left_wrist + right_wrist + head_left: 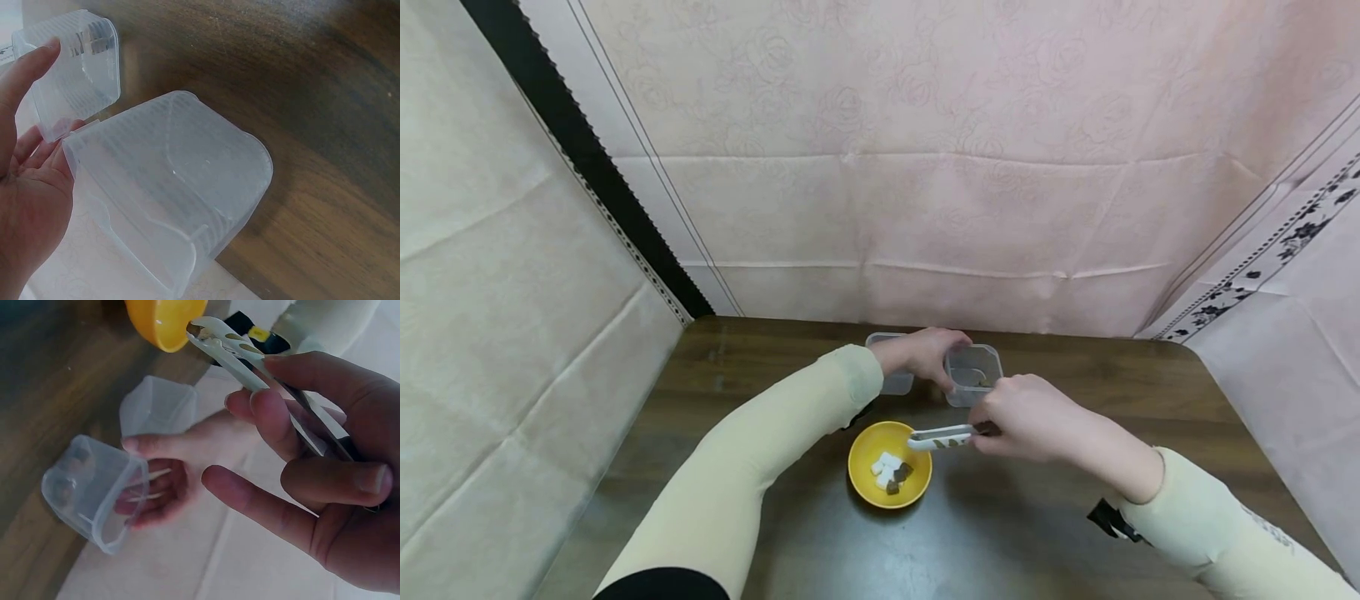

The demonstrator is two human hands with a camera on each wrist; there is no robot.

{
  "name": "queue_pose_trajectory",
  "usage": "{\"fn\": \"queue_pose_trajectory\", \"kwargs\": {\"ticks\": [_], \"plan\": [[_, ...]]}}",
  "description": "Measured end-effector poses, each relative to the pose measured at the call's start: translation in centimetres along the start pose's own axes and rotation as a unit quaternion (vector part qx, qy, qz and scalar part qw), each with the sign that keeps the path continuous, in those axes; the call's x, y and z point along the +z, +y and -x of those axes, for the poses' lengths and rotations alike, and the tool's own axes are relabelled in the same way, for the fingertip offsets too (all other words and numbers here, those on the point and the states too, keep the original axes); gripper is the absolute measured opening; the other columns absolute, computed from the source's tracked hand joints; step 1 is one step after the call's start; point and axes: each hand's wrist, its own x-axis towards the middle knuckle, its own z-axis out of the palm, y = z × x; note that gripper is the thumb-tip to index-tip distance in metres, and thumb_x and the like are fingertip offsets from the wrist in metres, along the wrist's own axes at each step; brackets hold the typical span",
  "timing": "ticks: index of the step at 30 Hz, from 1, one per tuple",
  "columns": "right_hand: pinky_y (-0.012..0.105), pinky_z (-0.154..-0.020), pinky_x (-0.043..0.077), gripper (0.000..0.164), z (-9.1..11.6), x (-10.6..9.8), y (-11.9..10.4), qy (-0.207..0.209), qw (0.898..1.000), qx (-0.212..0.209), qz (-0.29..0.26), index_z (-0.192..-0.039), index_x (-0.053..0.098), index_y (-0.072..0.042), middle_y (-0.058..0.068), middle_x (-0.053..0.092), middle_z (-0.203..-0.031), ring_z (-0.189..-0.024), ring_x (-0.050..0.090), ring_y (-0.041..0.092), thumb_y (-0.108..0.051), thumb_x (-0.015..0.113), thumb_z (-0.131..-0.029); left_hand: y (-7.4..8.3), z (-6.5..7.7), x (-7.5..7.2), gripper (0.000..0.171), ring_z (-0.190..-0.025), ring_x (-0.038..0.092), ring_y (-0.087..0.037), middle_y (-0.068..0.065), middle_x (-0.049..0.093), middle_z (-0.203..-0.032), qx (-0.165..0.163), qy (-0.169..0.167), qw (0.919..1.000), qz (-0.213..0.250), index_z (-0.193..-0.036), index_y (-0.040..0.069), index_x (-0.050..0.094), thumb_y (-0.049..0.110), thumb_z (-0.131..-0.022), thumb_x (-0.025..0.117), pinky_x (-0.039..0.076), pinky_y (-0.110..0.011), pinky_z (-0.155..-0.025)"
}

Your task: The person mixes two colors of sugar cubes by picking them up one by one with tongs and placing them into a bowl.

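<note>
My right hand [1026, 417] grips small white tongs [940, 437] with a leaf pattern. In the right wrist view a brown piece [195, 329] sits between the tongs' tips. Those tips overlap the right rim of a yellow bowl [857, 483] in the head view. Several white cubes [886, 465] and a few brown pieces [902, 472] lie inside the bowl. With thumb and fingers on opposite sides, my left hand [928, 350] holds a clear plastic container [973, 358] at its left side. Small dark bits show dimly in that container.
A second clear container [897, 383] stands to the left, partly hidden under my left wrist. Everything rests on a dark brown wooden table [737, 500]. Pale patterned cloth [887, 208] hangs behind the table's far edge and along both sides.
</note>
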Motion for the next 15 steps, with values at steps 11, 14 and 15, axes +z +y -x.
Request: {"fn": "queue_pose_trajectory", "kwargs": {"ticks": [11,14,15], "plan": [[0.02,-0.05,0.034,0.016,-0.8,1.8,-0.7,-0.028,1.0,0.012,-0.006,-0.076,0.075,-0.021,-0.02,0.048,-0.059,-0.055,0.036,-0.001,-0.022,0.082,-0.091,-0.1,0.0,0.1,0.087,-0.138,0.054,-0.021,-0.008,0.056,-0.156,0.004,0.003,0.9998,0.02,-0.157,0.007,0.048,0.026,-0.084,0.093,0.045,-0.032,-0.117],[0.02,-0.049,0.033,0.019,-1.2,2.2,-0.8,-0.027,1.0,0.008,0.007,-0.073,0.073,-0.022,-0.019,0.045,-0.057,-0.054,0.036,0.0,-0.023,0.081,-0.091,-0.2,-0.1,0.1,0.088,-0.139,0.054,-0.022,-0.008,0.056,-0.156,0.01,0.003,0.9998,0.017,-0.157,0.007,0.048,0.026,-0.084,0.093,0.044,-0.033,-0.117],[0.021,-0.049,0.032,0.02,-1.2,2.3,-0.8,-0.026,1.0,0.005,0.015,-0.072,0.072,-0.022,-0.019,0.045,-0.056,-0.053,0.036,0.0,-0.023,0.081,-0.09,-0.2,-0.1,0.0,0.088,-0.14,0.054,-0.021,-0.008,0.056,-0.156,0.01,0.003,0.9998,0.017,-0.157,0.007,0.047,0.026,-0.085,0.093,0.044,-0.033,-0.117]]}}
